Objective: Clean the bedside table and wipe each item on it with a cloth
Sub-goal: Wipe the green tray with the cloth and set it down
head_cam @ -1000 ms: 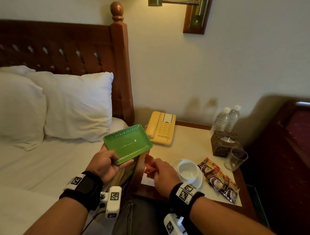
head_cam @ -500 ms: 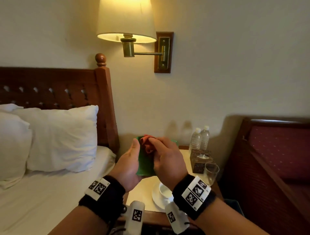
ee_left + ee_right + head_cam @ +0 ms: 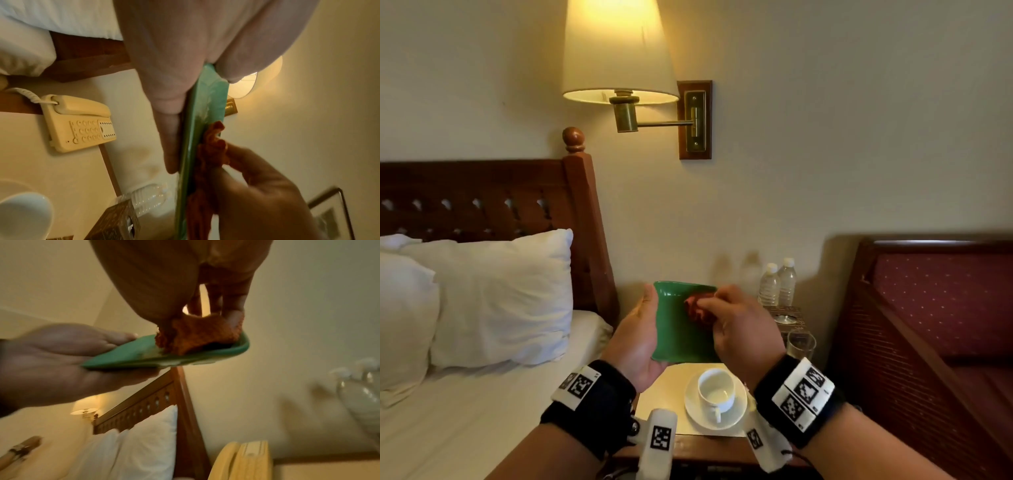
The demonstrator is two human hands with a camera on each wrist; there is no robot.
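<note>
Left hand [image 3: 635, 337] grips the green rectangular tray [image 3: 681, 329], held upright in the air above the surface [image 3: 664, 387]. Right hand [image 3: 739, 329] pinches a bunched red cloth [image 3: 698, 310] against the tray's upper right face. Below: cup [image 3: 715, 394] on saucer; rightward, bottles [image 3: 779, 284], glass [image 3: 800, 344].

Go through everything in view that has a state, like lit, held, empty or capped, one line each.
wall lamp: lit
green tray: held up on edge, off the table
left hand: holds the tray
right hand: presses a red cloth to the tray
cup: upright on its saucer, looks empty
drinking glass: upright
two water bottles: upright, capped
telephone: handset on cradle
</note>
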